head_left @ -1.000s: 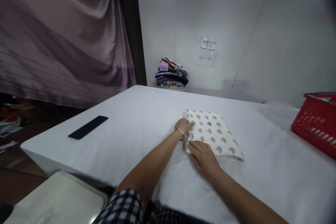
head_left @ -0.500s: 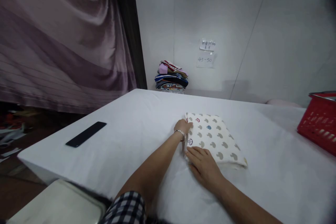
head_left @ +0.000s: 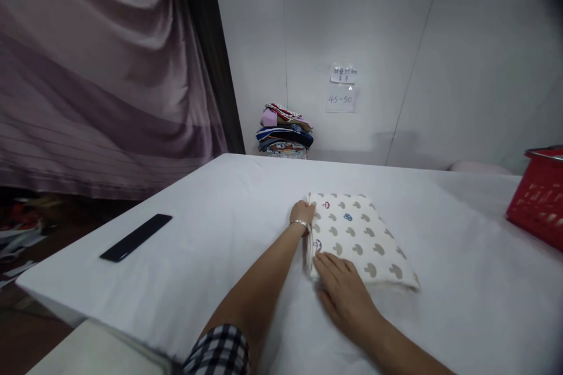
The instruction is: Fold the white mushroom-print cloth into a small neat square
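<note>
A folded white cloth point(head_left: 356, 234) printed with grey, red, blue and purple mushrooms lies on the white-covered table point(head_left: 211, 234). My left hand point(head_left: 302, 212), with a bracelet at the wrist, is closed on the cloth's left edge toward the far corner; some of its fingers are hidden. At the near left corner, my right hand point(head_left: 345, 287) rests with its fingers stretched out together, the tips on the cloth. Layered folds show along the left side between the two hands.
A flat black bar point(head_left: 137, 238) lies at the table's left. To the right stands a red plastic basket point(head_left: 539, 199). Folded fabrics form a stack point(head_left: 285, 132) by the wall, below paper notes point(head_left: 342, 98). A purple curtain point(head_left: 101, 70) hangs at left.
The view has shifted slightly. My left thumb no longer reaches as far over the cloth's top. My right hand stays at the near left corner, and the cloth keeps its folded shape.
</note>
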Available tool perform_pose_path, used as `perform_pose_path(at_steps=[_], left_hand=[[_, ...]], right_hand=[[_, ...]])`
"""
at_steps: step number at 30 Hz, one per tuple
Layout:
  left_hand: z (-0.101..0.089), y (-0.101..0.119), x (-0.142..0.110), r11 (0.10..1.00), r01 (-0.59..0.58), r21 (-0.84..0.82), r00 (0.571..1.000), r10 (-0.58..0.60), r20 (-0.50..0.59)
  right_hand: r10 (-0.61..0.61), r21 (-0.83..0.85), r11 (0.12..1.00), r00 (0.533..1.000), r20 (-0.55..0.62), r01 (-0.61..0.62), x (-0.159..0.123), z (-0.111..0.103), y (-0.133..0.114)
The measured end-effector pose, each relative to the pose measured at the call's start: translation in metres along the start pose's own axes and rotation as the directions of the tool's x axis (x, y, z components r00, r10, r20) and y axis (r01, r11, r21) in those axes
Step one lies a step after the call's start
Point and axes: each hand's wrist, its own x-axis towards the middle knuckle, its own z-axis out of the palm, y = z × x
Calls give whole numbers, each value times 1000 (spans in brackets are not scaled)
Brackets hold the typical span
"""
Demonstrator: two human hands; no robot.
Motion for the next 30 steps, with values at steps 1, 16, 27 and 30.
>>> perform_pose_path(at_steps=[1,16,27,30], left_hand=[[-1,2,2,1000,-2,4,1000,2,4],[9,2,33,999,33,4,999,-33,-33],[-5,6,20,999,37,-27,999,-37,19],[-11,10,7,999,35,-23,997,-33,69]], right_hand=[[0,-1,1000,1000,15,0,0,1,0],[-7,44,999,1000,23,6,0,0,0],[-27,17,1000,997,75,26,2,-2,1],[-25,21,999,997,68,24,3,-3,1]])
